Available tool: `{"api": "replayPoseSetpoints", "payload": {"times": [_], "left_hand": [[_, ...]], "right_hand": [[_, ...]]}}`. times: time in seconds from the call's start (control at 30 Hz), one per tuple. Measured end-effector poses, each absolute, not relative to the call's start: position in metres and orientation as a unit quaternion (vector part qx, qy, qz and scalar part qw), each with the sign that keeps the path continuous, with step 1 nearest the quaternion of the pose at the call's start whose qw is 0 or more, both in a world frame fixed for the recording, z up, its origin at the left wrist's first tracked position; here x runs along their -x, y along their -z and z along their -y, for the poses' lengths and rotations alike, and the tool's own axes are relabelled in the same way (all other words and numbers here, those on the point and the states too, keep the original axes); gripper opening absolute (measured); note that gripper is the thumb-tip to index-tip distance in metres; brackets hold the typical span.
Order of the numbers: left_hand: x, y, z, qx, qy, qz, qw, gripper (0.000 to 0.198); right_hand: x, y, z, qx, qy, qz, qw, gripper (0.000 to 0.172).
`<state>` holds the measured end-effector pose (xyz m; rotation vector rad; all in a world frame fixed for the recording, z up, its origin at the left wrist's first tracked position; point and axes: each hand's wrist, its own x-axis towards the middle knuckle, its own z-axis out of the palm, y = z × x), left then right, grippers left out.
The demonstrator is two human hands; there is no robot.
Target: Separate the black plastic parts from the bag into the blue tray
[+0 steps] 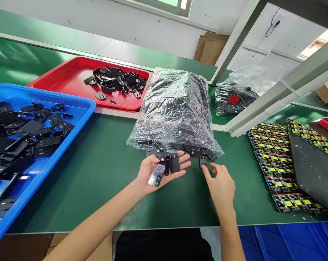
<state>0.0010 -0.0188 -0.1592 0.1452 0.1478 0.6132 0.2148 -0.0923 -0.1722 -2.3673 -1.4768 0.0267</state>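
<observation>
My left hand [158, 172] is palm up, fingers stretched out, with the thumb over several small black plastic parts [174, 164]. One piece near its wrist side, a glossy black part [156, 175], catches the light. To the right, my right hand [220, 181] pinches a small flat black plastic part [203, 161] between thumb and fingers, low over the table. Just beyond both hands lies a clear plastic bag [177, 105] full of black parts. Loose black parts [188, 149] show at its near mouth, partly under the film.
At left stands a blue tray [83, 108] of black parts; behind it, a red tray [68, 74] holds more. Grey shelf posts [241, 40] rise at right, near a second clear bag [234, 98] and circuit board panels [269, 163]. The green table [106, 195] ends near my body.
</observation>
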Motion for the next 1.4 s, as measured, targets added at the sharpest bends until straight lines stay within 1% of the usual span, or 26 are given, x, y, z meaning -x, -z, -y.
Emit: {"api": "replayPoseSetpoints", "payload": {"times": [0.1, 0.2, 0.3, 0.37, 0.47, 0.63, 0.73, 0.83, 0.9, 0.97, 1.03, 1.13, 1.4], "left_hand": [[-0.001, 0.159, 0.017, -0.065, -0.314, -0.085, 0.943, 0.079], [-0.002, 0.158, 0.016, -0.051, -0.342, -0.131, 0.929, 0.074], [-0.003, 0.157, 0.015, -0.040, -0.369, -0.176, 0.912, 0.068], [-0.004, 0.158, 0.015, -0.037, -0.374, -0.183, 0.908, 0.066], [-0.004, 0.159, 0.015, -0.031, -0.364, -0.165, 0.916, 0.068], [-0.003, 0.164, 0.014, -0.016, -0.353, -0.122, 0.928, 0.075], [-0.003, 0.166, 0.013, -0.012, -0.342, -0.112, 0.933, 0.077], [-0.004, 0.166, 0.014, -0.010, -0.328, -0.114, 0.938, 0.077], [-0.006, 0.165, 0.015, -0.010, -0.323, -0.125, 0.938, 0.076], [-0.007, 0.164, 0.017, -0.015, -0.321, -0.143, 0.936, 0.075], [-0.009, 0.162, 0.018, -0.023, -0.322, -0.161, 0.933, 0.074], [-0.009, 0.160, 0.019, -0.030, -0.325, -0.175, 0.929, 0.071], [-0.008, 0.157, 0.019, -0.033, -0.343, -0.160, 0.925, 0.072]], "right_hand": [[-0.211, 0.181, 0.090, 0.836, -0.009, 0.530, 0.144, 0.046], [-0.206, 0.187, 0.087, 0.831, -0.009, 0.534, 0.155, 0.040], [-0.205, 0.188, 0.085, 0.834, -0.010, 0.528, 0.161, 0.039], [-0.207, 0.187, 0.084, 0.835, -0.014, 0.526, 0.160, 0.040], [-0.209, 0.187, 0.083, 0.825, -0.037, 0.534, 0.178, 0.037], [-0.216, 0.190, 0.083, 0.804, -0.109, 0.527, 0.255, 0.027], [-0.220, 0.188, 0.087, 0.791, -0.181, 0.492, 0.314, 0.023], [-0.216, 0.181, 0.091, 0.749, -0.308, 0.417, 0.412, 0.028], [-0.205, 0.174, 0.093, 0.694, -0.394, 0.346, 0.493, 0.031], [-0.188, 0.169, 0.092, 0.636, -0.458, 0.291, 0.549, 0.031], [-0.170, 0.167, 0.091, 0.594, -0.505, 0.265, 0.568, 0.029], [-0.151, 0.169, 0.089, 0.557, -0.548, 0.253, 0.570, 0.026], [-0.145, 0.173, 0.095, 0.525, -0.563, 0.214, 0.602, 0.024]]}}
